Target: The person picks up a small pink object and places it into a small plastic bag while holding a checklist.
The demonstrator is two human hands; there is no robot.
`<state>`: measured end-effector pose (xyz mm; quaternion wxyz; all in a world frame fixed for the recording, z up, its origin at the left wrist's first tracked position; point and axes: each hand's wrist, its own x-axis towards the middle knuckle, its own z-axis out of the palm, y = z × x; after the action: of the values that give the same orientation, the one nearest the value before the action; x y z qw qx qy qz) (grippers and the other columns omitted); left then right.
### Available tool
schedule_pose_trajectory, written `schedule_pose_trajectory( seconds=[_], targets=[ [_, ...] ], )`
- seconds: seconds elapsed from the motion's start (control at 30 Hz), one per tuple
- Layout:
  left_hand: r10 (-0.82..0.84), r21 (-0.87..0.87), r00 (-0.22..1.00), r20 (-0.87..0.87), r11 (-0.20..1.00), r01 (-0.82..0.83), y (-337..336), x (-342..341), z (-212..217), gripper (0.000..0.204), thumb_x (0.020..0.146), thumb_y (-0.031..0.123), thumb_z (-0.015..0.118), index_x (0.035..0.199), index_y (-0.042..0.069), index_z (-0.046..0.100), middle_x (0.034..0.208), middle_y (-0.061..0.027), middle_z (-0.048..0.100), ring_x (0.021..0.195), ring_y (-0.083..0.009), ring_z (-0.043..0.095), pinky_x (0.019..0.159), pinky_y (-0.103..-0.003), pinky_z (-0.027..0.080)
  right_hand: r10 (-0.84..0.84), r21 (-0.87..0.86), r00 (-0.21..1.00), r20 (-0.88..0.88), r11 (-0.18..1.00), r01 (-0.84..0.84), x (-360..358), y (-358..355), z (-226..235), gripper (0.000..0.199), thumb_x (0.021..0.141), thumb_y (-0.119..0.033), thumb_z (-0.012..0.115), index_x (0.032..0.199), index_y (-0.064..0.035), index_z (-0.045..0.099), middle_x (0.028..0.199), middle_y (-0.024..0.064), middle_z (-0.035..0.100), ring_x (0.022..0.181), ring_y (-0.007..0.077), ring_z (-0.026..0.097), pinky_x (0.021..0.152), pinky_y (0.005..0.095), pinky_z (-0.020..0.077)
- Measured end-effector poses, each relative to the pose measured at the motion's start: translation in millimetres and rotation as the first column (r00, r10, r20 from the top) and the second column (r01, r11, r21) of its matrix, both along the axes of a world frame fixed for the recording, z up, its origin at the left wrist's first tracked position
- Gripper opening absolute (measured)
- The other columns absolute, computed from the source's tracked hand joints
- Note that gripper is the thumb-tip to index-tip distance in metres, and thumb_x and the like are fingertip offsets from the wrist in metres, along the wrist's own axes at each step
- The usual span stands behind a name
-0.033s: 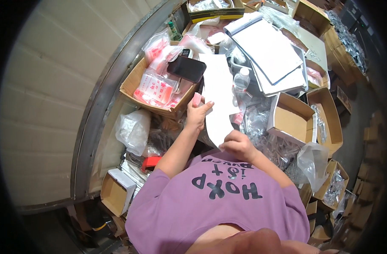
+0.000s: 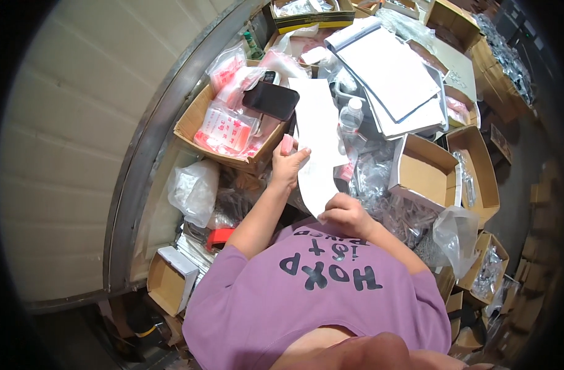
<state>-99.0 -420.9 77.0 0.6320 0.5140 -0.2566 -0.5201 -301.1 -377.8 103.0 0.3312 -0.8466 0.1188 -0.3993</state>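
A long white sheet of paper [image 2: 317, 132] runs away from my chest, its near end curling down. My left hand [image 2: 287, 168] grips the paper's left edge with the thumb on top. A small pink piece [image 2: 287, 144] shows at that hand's fingers; its kind is unclear. At the near end of the sheet, my right hand [image 2: 346, 214] pinches the corner with curled fingers. Just beyond my left hand, a black phone [image 2: 271, 100] lies tilted over the edge of a cardboard box [image 2: 198, 137] full of red-printed clear plastic bags [image 2: 226, 126].
Right of the paper stand a clear plastic bottle [image 2: 352, 116] and a clipboard with papers [image 2: 390, 74]. An open carton [image 2: 425, 171] sits at the right, among loose clear plastic packaging [image 2: 373, 176]. A white plastic bag [image 2: 194, 191] and a red object [image 2: 220, 236] are near my left forearm.
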Motion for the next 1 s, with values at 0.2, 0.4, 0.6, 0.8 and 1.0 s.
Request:
schedule_pose_trajectory(
  seconds=[0.2,0.4,0.6,0.8,1.0],
  targets=[
    [-0.186,-0.18,0.946,0.266,0.954,0.239,3.6,-6.5,4.6,0.02,0.076,-0.002,0.069,0.087,0.004,0.053,0.083,-0.0011,0.057,0.077,-0.0103,0.057,0.071,-0.026,0.047,-0.076,0.12,0.984,-0.16,0.988,0.096,-14.6,-8.1,12.1,0.028,0.069,-0.017,0.077,0.091,-0.006,0.066,0.095,0.0111,0.061,0.089,0.0296,0.059,0.078,0.038,0.0472],
    [-0.557,-0.12,0.807,0.196,0.803,0.583,30.9,-33.9,38.3,0.021,0.081,0.006,0.071,0.097,0.003,0.058,0.086,0.0017,0.059,0.081,-0.0066,0.054,0.074,-0.022,0.045,-0.466,0.114,0.885,-0.009,0.879,0.464,-25.7,-31.8,44.2,0.026,0.072,0.0,0.07,0.097,-0.0055,0.065,0.103,0.0129,0.06,0.093,0.0302,0.059,0.079,0.0369,0.0478],
    [-0.635,-0.012,0.772,0.023,0.772,0.636,46.0,-43.3,48.4,0.016,0.083,0.007,0.069,0.097,0.002,0.063,0.083,0.0019,0.06,0.078,-0.0054,0.054,0.071,-0.021,0.044,-0.117,0.652,0.985,-0.127,0.738,0.172,-50.8,-30.6,52.2,0.023,0.079,0.006,0.065,0.101,-0.001,0.063,0.092,0.0062,0.063,0.085,0.0128,0.059,0.075,0.0258,0.0479],
    [-0.787,0.058,0.605,0.119,0.614,0.787,45.2,-45.6,70.4,0.015,0.084,0.018,0.069,0.082,0.004,0.064,0.067,0.0039,0.054,0.061,-0.0041,0.047,0.054,-0.02,0.037,0.167,0.735,0.968,-0.189,0.677,0.027,-72.5,-30.7,64.6,0.022,0.078,0.004,0.068,0.1,0.0033,0.063,0.091,0.0058,0.068,0.077,0.0079,0.06,0.071,0.0228,0.0493],
    [-0.899,0.089,0.438,0.015,0.437,0.895,46.0,-46.4,77.9,0.018,0.081,0.021,0.07,0.075,0.006,0.062,0.06,0.0041,0.05,0.047,-0.0032,0.039,0.041,-0.02,0.026,0.122,0.754,0.978,-0.172,0.654,0.051,-71.0,-21.2,65.3,0.018,0.077,0.001,0.071,0.094,0.0036,0.063,0.083,0.0053,0.067,0.076,0.0085,0.061,0.069,0.0236,0.0494]
  ],
)
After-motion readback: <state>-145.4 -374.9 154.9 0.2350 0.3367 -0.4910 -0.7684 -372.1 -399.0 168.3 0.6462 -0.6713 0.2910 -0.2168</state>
